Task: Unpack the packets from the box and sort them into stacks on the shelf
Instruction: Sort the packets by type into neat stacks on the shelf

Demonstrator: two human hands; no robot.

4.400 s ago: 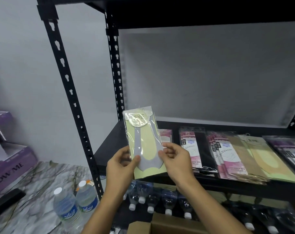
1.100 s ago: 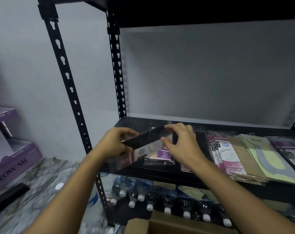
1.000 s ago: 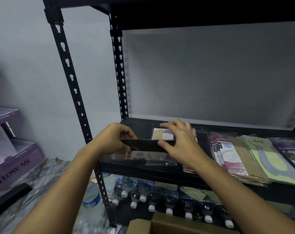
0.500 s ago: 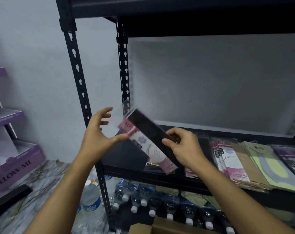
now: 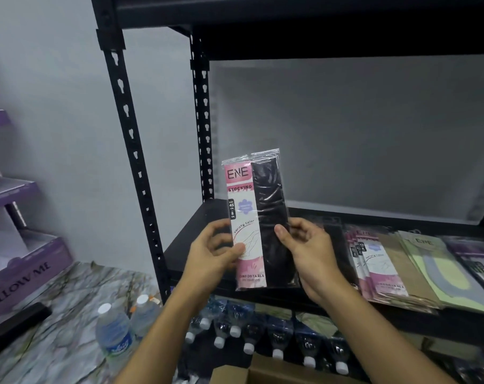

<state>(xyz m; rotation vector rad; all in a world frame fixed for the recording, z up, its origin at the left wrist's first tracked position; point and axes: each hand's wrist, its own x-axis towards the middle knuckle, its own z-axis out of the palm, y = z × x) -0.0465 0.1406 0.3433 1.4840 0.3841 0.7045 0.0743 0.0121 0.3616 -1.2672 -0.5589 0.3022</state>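
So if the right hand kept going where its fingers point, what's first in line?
The stocking packet that the right hand pinches; past it, probably the left hand, though depth is unclear.

Forearms rise from the near edge, with left hand (image 5: 211,254) and right hand (image 5: 311,253) facing each other, thumbs in front, each pinching one side of an upright stocking packet (image 5: 268,189).

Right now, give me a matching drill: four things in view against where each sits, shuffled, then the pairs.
1 black stocking packet
2 yellow-green packet
3 cardboard box
4 purple carton

A far left edge of view
B held upright between left hand and right hand
C bottom edge, below the forearms
D lying flat on the shelf, right side

Pairs: 1-B, 2-D, 3-C, 4-A
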